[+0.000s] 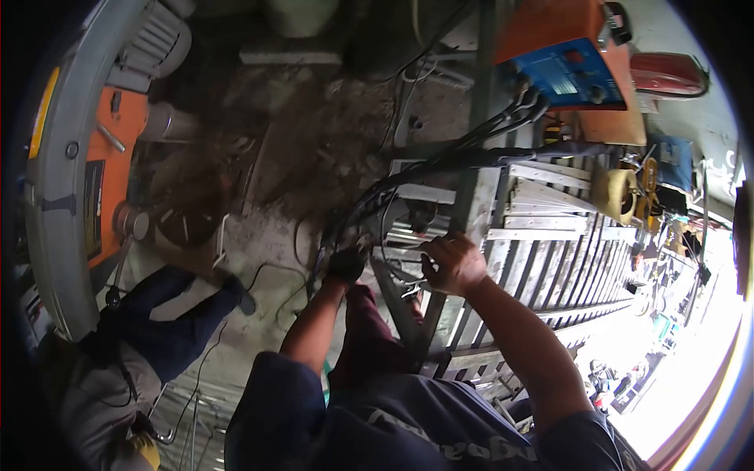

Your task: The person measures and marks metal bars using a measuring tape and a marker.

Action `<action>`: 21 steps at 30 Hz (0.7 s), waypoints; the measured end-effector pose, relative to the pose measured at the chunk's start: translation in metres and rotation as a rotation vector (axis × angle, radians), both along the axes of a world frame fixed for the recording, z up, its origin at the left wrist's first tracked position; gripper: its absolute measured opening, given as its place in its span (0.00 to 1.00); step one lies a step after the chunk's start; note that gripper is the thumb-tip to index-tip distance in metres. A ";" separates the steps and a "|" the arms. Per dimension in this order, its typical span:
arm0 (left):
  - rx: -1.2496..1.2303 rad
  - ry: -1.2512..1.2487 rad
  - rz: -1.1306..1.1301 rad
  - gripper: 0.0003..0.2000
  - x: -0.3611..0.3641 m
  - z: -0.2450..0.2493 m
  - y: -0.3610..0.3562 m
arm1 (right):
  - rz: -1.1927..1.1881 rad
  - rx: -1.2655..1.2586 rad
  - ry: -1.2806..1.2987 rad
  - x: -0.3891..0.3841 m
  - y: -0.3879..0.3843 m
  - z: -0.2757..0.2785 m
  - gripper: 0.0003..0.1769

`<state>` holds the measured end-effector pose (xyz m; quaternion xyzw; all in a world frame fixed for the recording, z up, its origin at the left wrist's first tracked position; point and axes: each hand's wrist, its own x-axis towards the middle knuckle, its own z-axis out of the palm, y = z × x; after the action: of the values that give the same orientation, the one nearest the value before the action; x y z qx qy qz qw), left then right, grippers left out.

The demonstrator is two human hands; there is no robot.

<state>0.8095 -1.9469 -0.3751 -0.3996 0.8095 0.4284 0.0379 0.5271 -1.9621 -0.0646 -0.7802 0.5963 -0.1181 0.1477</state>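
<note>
Nearest the camera, the person's dark shirt (424,424) fills the bottom centre of the frame. Metal frame (479,196) stands right of centre, with black cables (452,159) crossing its upper part. Left hand (349,261), in a dark glove (344,268), is at the centre, beside the cables; whether its fingers hold anything cannot be told. Right hand (457,265), ungloved, is just right of centre, close against the metal frame; its fingers are curled and narrow, but a held item cannot be confirmed. Judgement: sound handling calls for steady wrists, fingers clear of metal edges and cables kept from between the hands. Gloving the right hand also appears advisable. Containers: apparently a pale bucket (302,16) at top centre and a blue box (671,161) at the right; contents of both not discernible.
</note>
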 end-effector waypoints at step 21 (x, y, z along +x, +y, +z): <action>0.052 -0.439 0.090 0.17 -0.006 -0.172 -0.124 | -0.006 0.171 -0.005 0.003 -0.021 0.006 0.26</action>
<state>0.8032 -2.0711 -0.5471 -0.5178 0.7519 0.3532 0.2044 0.5299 -1.9829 -0.0583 -0.7628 0.6060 -0.0694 0.2150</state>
